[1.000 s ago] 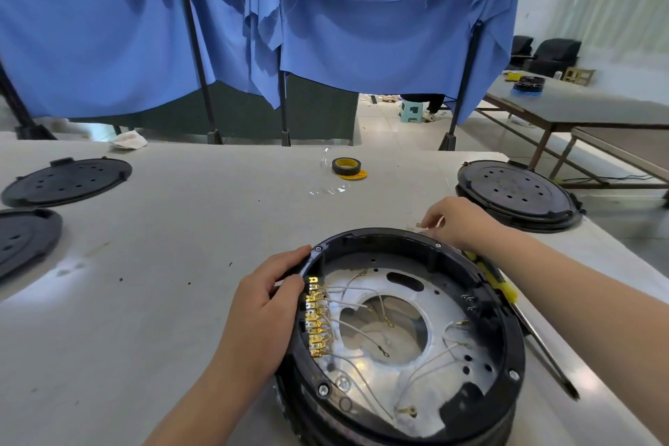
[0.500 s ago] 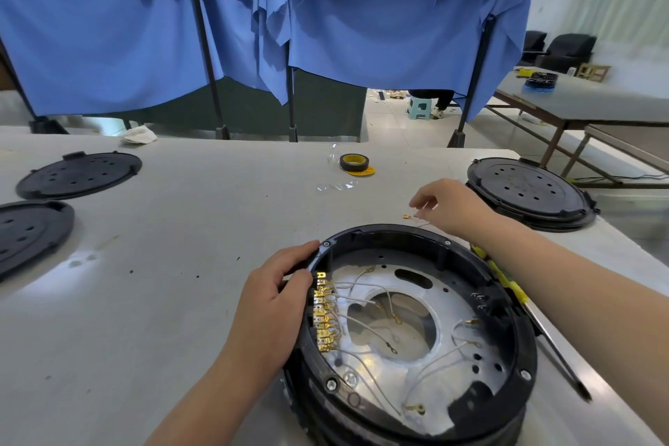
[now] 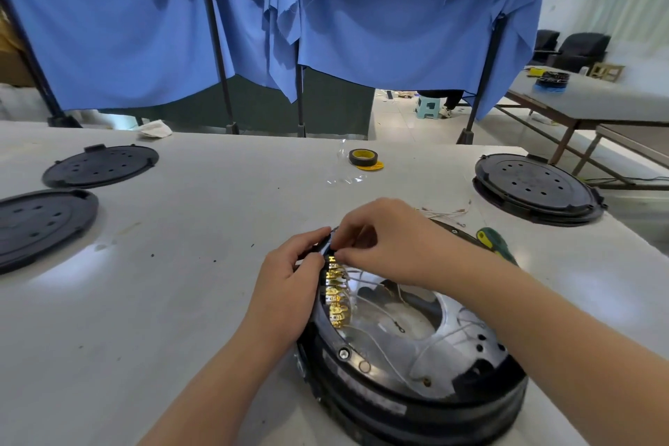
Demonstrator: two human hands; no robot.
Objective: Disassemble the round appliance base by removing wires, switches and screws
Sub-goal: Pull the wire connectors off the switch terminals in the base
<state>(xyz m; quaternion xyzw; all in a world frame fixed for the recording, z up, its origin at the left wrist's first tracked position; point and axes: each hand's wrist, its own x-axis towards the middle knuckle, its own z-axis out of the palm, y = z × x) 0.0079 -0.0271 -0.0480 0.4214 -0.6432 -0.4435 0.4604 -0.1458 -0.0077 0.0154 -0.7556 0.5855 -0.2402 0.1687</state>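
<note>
Base rim gripped by left hand; right hand seemingly pinches brass terminals, screwdriver beside

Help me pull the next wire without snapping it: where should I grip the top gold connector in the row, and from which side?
Likely pinch the gold connector by its metal body, not its thin white wire, coming from above, as the right hand does, while the left hand steadies the round base.

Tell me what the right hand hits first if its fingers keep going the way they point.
Probably the top gold terminal in the row on the round base; the right hand fingers point down-left at it. The left hand lies just beyond.
</note>
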